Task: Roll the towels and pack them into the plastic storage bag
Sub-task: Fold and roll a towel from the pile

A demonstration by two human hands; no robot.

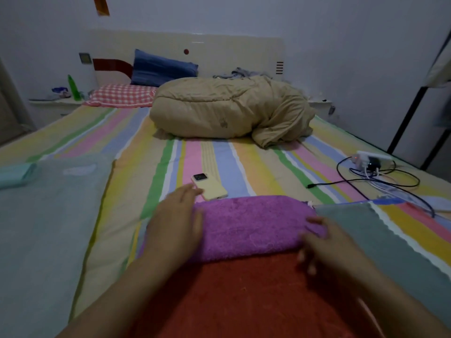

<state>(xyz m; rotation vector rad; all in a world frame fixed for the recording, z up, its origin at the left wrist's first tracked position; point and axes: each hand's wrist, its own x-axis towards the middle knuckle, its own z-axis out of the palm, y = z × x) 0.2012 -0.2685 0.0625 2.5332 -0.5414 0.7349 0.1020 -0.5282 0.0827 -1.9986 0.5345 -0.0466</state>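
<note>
Purple towel (251, 228) first, inspector: where is it, and why so?

Inspector: Rolled into a thick cylinder, lying crosswise between both hands on the striped bedsheet (244, 162). Its near side lies against a red towel (244, 301) spread below the wrists. Judged: held at both ends so the roll keeps tight and does not spring loose.

Supervisor: And the grip?

Inspector: Left hand (175, 215) flat, fingers straight, palm pressed against the roll's left end; it clasps nothing. Right hand (327, 242) is on the right end, fingers bent, but blurred. Whether they clasp the roll I cannot tell.

Supervisor: Surroundings?

Inspector: Yellow phone (211, 189) just beyond the left fingertips. Grey-green towel (380, 240) flat, just outside the right hand. Pale green towel (48, 228) flat, well outside the left hand, with a rolled teal one (14, 174) at its far corner. No storage bag identified; packing not yet begun, in my judgement.
</note>
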